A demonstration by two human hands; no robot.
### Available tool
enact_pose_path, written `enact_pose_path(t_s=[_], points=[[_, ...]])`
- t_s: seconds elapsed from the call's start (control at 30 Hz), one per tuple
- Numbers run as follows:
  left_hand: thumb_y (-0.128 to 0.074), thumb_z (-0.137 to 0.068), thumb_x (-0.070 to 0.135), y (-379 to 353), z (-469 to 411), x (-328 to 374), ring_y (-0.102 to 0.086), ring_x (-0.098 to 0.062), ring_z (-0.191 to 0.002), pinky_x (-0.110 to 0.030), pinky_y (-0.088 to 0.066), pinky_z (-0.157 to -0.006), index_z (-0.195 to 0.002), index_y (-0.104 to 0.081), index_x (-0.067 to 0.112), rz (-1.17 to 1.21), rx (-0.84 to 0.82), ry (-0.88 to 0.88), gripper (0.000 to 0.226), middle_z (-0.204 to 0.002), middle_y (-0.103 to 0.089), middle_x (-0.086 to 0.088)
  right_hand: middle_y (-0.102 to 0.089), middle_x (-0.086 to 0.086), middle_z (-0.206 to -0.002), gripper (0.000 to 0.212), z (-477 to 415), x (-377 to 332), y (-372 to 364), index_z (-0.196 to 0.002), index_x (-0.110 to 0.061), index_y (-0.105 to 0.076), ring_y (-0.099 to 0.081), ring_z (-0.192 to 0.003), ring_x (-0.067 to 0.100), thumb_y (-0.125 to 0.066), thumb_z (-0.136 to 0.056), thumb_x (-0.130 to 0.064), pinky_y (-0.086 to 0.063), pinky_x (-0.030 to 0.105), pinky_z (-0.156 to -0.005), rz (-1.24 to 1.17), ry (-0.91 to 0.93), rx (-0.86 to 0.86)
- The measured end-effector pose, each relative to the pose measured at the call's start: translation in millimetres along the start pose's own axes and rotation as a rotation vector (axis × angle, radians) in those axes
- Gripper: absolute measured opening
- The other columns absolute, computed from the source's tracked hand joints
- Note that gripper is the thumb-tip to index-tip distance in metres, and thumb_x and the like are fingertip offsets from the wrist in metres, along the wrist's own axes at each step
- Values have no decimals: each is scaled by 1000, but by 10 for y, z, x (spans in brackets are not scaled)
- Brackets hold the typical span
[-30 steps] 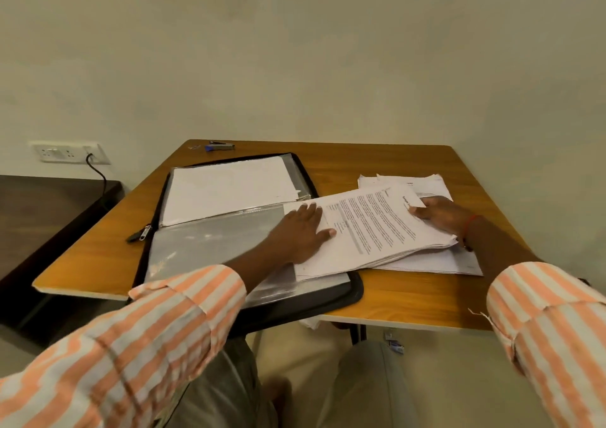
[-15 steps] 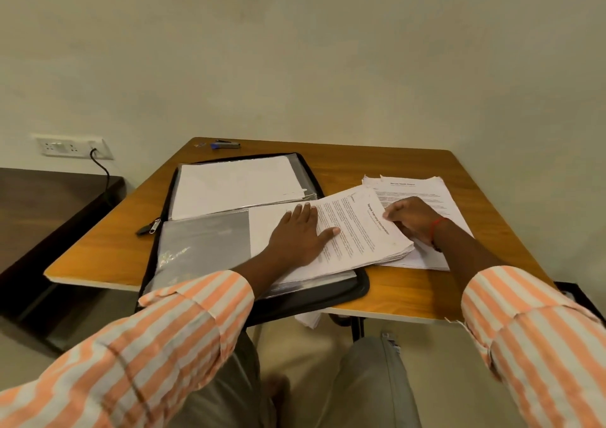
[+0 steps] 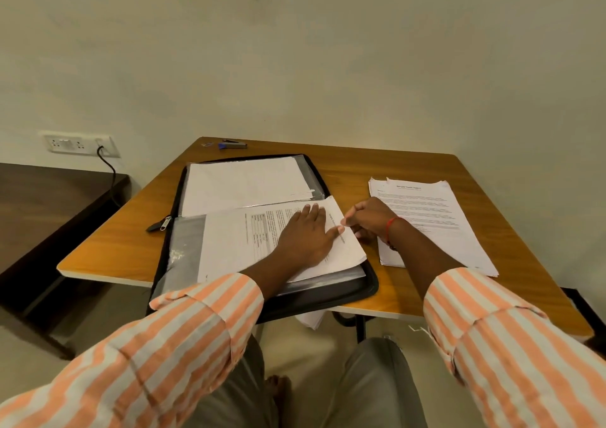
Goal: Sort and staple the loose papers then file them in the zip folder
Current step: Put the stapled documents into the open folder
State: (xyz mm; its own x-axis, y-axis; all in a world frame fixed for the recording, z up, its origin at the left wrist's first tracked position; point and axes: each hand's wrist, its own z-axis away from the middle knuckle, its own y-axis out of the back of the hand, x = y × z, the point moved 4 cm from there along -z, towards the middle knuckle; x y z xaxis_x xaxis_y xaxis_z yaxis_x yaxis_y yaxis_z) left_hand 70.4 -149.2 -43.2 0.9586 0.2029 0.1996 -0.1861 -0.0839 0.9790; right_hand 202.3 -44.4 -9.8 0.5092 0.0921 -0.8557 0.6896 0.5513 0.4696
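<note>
One wooden counter (image 3: pixel 377 178) is carrying everything, with a darker second table (image 3: pixel 49 204) standing apart to its left under a wall socket (image 3: pixel 77 144) that has one black cable (image 3: pixel 110 168) hanging from it. One black zip folder (image 3: pixel 367 288) is lying open on the counter, its near edge overhanging the front. Its far half is holding one stack of white sheets (image 3: pixel 246 183) under a clear sleeve; its near half is showing a grey plastic pocket (image 3: pixel 183 244), and one printed bundle of papers (image 3: pixel 236 244) is lying across that pocket, turned sideways. One zipper pull (image 3: pixel 160 224) is sticking out at the folder's left side.

A second pile of papers (image 3: pixel 436 221) is lying on the bare counter to the right of the folder, well apart from the bundle, its sheets uneven at the edges.

Two hands are showing, both in orange-and-white striped sleeves. The left hand (image 3: pixel 306 236) is lying flat and spread on the bundle, pressing it down. The right hand (image 3: pixel 369 219) is curling loosely at the bundle's right edge, fingertips touching the paper; a red thread is circling its wrist, and its forearm is covering part of the right pile.

One stapler (image 3: pixel 234 145) is lying at the far left corner of the counter, with a tiny clip-like thing (image 3: pixel 206 144) beside it, too small to identify. Some paper (image 3: pixel 311 319) is hanging below the folder's front edge.
</note>
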Motion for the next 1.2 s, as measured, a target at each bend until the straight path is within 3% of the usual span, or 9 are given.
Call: enact_pose_path(t_s=[0.2,0.33,0.5,0.67,0.87,0.93,1.03,1.1,1.2], points=[[-10,-104,61,2,43,-77,-5,-25,-157,-42,-7,-127,-161,-12,10,2,10,-1,76,-169,-9,-11,-73,16,-86,11,-24,-92,-177,-94,0,-73,-67,-68,17,-74,-87,-7,-57,24,-58,68,39,22],[-11,-105,59,-22,61,-98,-6,-27,-156,-42,-8,-127,-161,-14,9,1,19,-13,76,-168,-11,-13,-72,15,-91,13,11,-141,-271,-88,-5,-75,-60,-64,14,-63,-91,-3,-49,24,-58,82,33,30],[-14,-106,57,-21,69,-58,-6,-26,-156,-42,-8,-126,-160,-17,9,34,18,-18,72,-168,-13,-13,-66,10,-99,25,16,-197,-352,-107,-4,-74,-56,-69,12,-51,-96,0,-44,22,-59,101,-38,-17],[-13,-106,55,6,93,-23,-9,-28,-156,-42,-10,-126,-160,-18,8,53,18,-19,71,-167,-16,-15,-67,16,-114,34,1,-216,-376,-118,-4,-71,-53,-91,26,-44,-98,2,-43,34,-78,244,-22,-114],[-9,-106,56,42,98,-76,-15,-29,-155,-44,-16,-126,-159,-23,9,162,28,-19,73,-166,-22,-14,-66,12,-114,31,-41,-166,-368,-112,-13,-74,-51,-88,25,-48,-98,-7,-42,28,-65,234,-59,-126],[-13,-107,54,35,104,-75,-23,-34,-152,-45,-22,-122,-155,-33,9,214,1,-20,69,-161,-33,-15,-65,16,-109,30,-28,-182,-389,-109,-10,-74,-48,-86,25,-47,-97,-5,-40,29,-64,232,-54,-134],[-25,-109,48,168,183,-40,-50,-34,-125,-36,-36,-95,-133,-50,8,429,13,-43,52,-133,-55,-17,-64,13,-115,27,14,-161,-369,-111,-9,-74,-49,-91,25,-51,-98,-5,-40,28,-65,150,-44,-119],[-35,-108,45,292,262,-38,-50,-20,-116,-30,-30,-91,-140,-49,7,583,-24,-75,52,-140,-55,-16,-62,9,-117,25,48,-159,-316,-116,-6,-73,-53,-99,24,-57,-97,-7,-41,25,-65,56,-4,-83],[-55,-98,53,383,358,-156,-51,-19,-126,-29,-33,-93,-144,-49,18,532,-50,-135,58,-146,-53,-5,-65,7,-97,29,92,-109,-270,-108,-6,-73,-52,-77,15,-47,-102,-18,-40,23,-60,-71,-9,-49]])
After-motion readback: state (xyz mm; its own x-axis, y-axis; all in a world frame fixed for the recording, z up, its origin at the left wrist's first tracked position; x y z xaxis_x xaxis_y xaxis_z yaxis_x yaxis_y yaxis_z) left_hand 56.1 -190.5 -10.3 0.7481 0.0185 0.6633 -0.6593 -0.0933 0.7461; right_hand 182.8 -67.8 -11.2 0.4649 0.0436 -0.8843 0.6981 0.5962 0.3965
